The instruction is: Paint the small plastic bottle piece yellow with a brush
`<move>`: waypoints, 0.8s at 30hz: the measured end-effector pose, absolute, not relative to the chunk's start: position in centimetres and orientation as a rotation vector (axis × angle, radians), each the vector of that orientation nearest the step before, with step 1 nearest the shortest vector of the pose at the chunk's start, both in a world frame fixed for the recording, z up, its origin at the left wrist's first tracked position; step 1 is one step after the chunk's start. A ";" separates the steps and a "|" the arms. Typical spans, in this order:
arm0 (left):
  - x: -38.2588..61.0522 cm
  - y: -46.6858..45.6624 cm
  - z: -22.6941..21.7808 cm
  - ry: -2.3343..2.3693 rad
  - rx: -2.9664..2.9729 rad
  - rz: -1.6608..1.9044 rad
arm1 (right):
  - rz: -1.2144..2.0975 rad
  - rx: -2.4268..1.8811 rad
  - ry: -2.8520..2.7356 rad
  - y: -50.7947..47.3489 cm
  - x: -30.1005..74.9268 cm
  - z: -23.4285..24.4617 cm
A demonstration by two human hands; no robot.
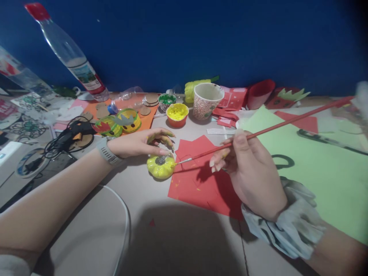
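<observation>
Table (143, 191), cluttered, fronts blue wall (161, 42); right fingers (240, 143) grip a paintbrush (273, 127), left fingers (161, 150) spread loosely over a yellow piece (158, 171).

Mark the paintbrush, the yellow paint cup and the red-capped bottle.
Paintbrush (268, 129): head view, on the red handle.
Yellow paint cup (177, 123): head view, on its orange wall.
Red-capped bottle (64, 48): head view, on its clear body.

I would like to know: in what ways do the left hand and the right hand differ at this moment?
The left hand has its thumb at the far edge of the yellow-painted, lobed piece; the right hand grips a red paintbrush. A grey wristband sits behind the left hand, a gathered fabric band behind the right hand. The left hand's fingers look more smeared with paint than the right hand's. Both hands are ungloved.
</observation>
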State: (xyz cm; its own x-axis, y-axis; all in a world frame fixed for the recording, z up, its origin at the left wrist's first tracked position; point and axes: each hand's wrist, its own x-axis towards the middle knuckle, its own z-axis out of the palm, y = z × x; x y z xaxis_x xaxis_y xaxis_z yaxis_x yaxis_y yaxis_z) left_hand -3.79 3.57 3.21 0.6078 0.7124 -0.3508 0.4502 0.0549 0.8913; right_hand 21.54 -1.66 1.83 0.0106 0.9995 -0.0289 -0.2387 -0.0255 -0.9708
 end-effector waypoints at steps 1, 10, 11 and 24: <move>-3.8 3.6 3.2 0.995 1.584 0.263 | 1.317 -1.060 -1.002 -1.5 21.6 1.8; -3.3 3.2 3.5 0.963 1.564 0.259 | 1.463 -0.995 -0.827 0.0 22.1 1.0; -3.2 3.2 3.6 0.967 1.577 0.256 | 1.469 -0.989 -0.822 0.1 22.1 0.8; -2.2 3.1 4.6 1.018 1.475 0.250 | 1.522 -0.913 -0.733 0.6 22.3 0.7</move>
State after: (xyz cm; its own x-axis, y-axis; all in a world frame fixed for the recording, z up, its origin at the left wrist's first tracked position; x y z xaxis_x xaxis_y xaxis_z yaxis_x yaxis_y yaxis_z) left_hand -2.22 3.11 4.64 0.5848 0.7015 -0.4073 0.4331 0.1545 0.8880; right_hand 22.27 0.61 0.68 -0.0389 0.9884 -0.1471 -0.5012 -0.1466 -0.8528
